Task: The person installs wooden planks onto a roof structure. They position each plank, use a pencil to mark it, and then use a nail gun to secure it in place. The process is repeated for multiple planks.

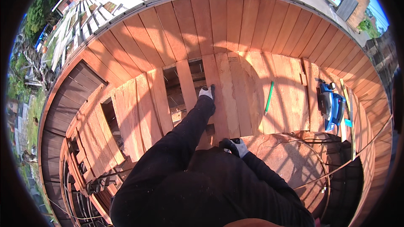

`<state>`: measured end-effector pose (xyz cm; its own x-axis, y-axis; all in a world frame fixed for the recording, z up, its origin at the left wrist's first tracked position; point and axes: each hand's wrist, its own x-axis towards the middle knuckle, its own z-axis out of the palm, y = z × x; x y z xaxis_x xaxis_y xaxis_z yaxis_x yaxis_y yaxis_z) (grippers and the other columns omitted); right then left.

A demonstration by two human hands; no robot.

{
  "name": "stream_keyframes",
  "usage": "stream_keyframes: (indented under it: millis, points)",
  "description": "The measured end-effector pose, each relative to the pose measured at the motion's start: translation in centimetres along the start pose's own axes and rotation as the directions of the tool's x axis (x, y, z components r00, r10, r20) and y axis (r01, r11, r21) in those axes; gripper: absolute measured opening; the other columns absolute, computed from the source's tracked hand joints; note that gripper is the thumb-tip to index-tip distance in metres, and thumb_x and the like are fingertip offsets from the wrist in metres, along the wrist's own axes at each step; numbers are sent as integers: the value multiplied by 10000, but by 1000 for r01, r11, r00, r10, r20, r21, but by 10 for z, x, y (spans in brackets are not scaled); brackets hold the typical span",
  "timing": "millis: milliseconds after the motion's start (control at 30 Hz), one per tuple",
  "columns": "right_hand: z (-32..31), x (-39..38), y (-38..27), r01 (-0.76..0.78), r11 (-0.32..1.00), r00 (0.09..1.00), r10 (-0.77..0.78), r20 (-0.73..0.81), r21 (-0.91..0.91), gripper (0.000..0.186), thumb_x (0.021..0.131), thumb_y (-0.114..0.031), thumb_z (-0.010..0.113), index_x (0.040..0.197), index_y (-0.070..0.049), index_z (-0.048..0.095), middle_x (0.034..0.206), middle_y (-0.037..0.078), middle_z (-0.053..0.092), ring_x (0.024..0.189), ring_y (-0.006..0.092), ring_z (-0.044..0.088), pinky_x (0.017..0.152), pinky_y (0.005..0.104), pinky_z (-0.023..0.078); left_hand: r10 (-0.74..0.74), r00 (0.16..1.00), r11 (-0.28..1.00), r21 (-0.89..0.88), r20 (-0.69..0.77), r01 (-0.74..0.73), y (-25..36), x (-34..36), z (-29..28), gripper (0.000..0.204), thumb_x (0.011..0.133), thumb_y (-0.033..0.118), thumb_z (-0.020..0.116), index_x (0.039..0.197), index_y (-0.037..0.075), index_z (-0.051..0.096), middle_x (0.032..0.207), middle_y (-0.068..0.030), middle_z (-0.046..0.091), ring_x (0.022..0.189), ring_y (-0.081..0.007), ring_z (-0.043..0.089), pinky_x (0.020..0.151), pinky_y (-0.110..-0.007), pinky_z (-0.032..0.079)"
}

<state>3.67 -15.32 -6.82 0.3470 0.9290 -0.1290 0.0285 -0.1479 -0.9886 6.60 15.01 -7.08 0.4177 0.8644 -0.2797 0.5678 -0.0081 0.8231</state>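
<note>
My left hand (pixel 207 93), in a white and dark glove, reaches forward to the left edge of a reddish wooden plank (pixel 215 109). Its fingers look curled over that edge, beside a gap in the planking. Nearer to me, my right hand (pixel 235 147), gloved alike, is closed by the near ends of the planks. Its fingertips are dark, and what they hold, if anything, cannot be made out. Farther right, a thin green stick (pixel 269 98) lies on the boards. Beyond it rests a blue and black power tool (pixel 333 106).
A curved wall of upright boards (pixel 235 21) rings the work area. Open gaps (pixel 174 92) show between planks on the left. Below on the right is a round brown surface (pixel 286 155) beside a dark opening, with a cable (pixel 336 169) crossing. Pale slats (pixel 90 12) lie outside.
</note>
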Motion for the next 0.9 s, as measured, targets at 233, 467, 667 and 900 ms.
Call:
stream_keyframes:
  millis: [233, 467, 667, 900]
  points:
    - [0, -9, -22, -66, 988, 991, 81, -109, 138, 248, 933, -146, 602, 1137, -7, 609, 970, 89, 732, 896, 229, 699, 789, 335, 534, 58, 978, 994, 102, -202, -38, 20, -26, -5, 649, 899, 467, 592, 1402, 80, 456, 1372, -238, 507, 1254, -400, 507, 1022, -476, 427]
    - [-6, -11, -8, 64, 927, 983, -122, -136, -370, 343, 944, -125, 520, 1250, 24, 481, 979, 129, 742, 906, 317, 701, 803, 390, 528, 522, 808, 556, 608, 274, -566, 60, -71, -15, 692, 920, 485, 548, 1529, 255, 313, 1611, -105, 218, 1501, -333, 118, 1178, -607, 117]
    - [-6, -11, -43, 20, 922, 980, -95, -176, -386, 365, 878, -108, 576, 1218, 20, 533, 972, 127, 741, 880, 324, 686, 786, 405, 515, 469, 817, 521, 642, 335, -562, 59, -63, -11, 681, 927, 500, 517, 1529, 251, 317, 1616, -75, 223, 1500, -333, 128, 1183, -601, 111]
    - [-9, -8, -32, 116, 936, 959, -193, -209, -333, 432, 817, -103, 626, 1229, 12, 561, 820, 126, 696, 745, 346, 652, 687, 427, 499, 483, 815, 534, 631, 319, -563, 62, -64, -12, 698, 910, 493, 538, 1520, 224, 334, 1608, -83, 239, 1498, -333, 137, 1187, -591, 113]
